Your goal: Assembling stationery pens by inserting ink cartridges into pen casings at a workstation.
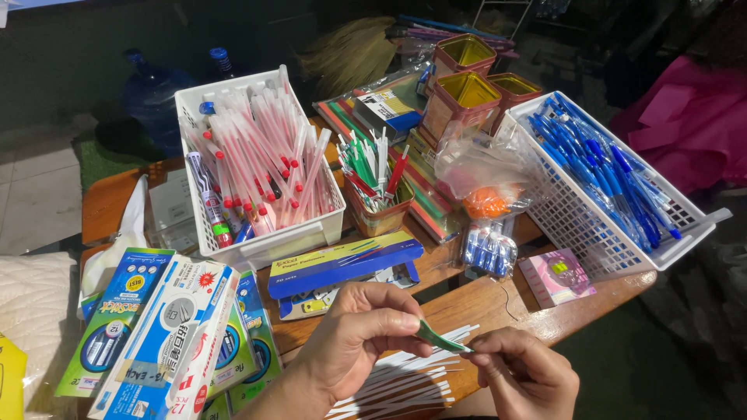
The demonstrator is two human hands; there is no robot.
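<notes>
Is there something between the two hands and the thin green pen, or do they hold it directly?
Nothing visible stands between them. The left hand pinches one end of the green pen with its fingertips, and the right hand pinches the other end. The pen hangs above the white pens on the wooden table.

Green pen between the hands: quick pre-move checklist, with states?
1. Left hand pinches the green pen: ok.
2. Right hand grips the pen's other end: ok.
3. Pen tip or cap state: cannot tell, covered by fingers.
4. White pen barrels lie under the hands on the wooden table: ok.
5. Basket of red-capped pens upright, apart from hands: ok.
6. Basket of blue pens stable on the table corner: cannot tell.
</notes>
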